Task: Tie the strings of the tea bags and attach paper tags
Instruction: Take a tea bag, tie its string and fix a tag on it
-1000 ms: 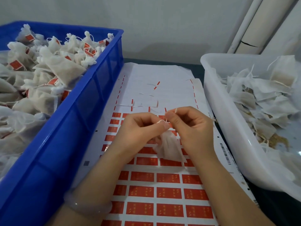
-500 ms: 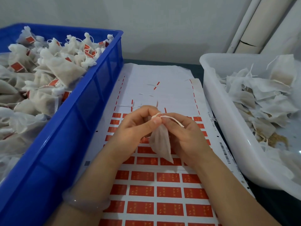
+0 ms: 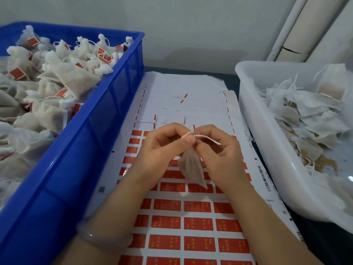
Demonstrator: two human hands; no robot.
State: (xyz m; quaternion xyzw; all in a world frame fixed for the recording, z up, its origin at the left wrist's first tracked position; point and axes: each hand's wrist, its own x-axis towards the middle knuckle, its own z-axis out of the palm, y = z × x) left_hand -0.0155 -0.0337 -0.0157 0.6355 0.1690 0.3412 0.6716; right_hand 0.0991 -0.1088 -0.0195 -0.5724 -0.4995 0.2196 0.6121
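Both hands, left (image 3: 160, 148) and right (image 3: 215, 150), pinch the tea bag (image 3: 193, 169) string (image 3: 207, 139).

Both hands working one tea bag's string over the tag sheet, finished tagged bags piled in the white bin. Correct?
Not the white bin: the head view shows the tagged bags piled in the blue crate. Rest holds: left hand and right hand pinch the string.

Blue crate (image 3: 80, 142) walls left, white tub (image 3: 267, 150) right (lane between: label sheet (image 3: 191, 226)).
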